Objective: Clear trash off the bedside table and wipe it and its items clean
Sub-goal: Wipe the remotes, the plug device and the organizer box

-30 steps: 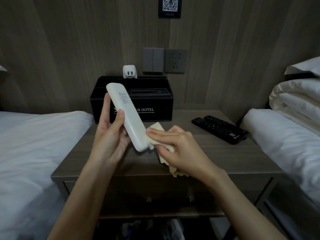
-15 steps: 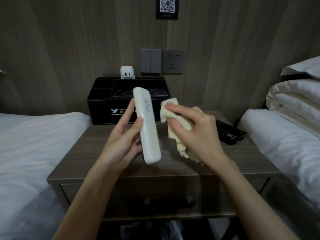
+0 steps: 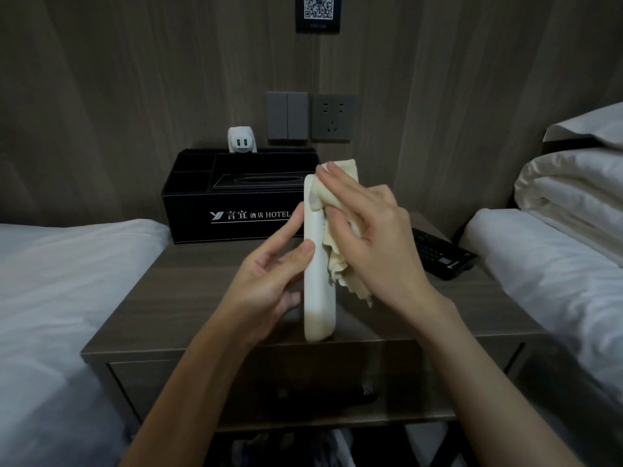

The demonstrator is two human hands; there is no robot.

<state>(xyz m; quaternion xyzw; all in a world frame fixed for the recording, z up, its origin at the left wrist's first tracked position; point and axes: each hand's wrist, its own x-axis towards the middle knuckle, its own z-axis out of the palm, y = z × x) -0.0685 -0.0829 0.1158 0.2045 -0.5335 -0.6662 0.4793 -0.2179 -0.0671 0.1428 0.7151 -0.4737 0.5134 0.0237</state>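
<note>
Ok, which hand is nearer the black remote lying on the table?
Right. The right hand, holding the cloth against the white remote, is just left of the black remote; the left hand sits farther left, beyond the white remote.

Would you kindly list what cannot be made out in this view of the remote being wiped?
Head view only.
- white remote: upper part covered by the cloth and right hand.
- black remote: left part hidden behind the right hand.
- QR sign: cut off by the top edge.
- bedside table: its lower shelf is too dark to tell contents.
</note>
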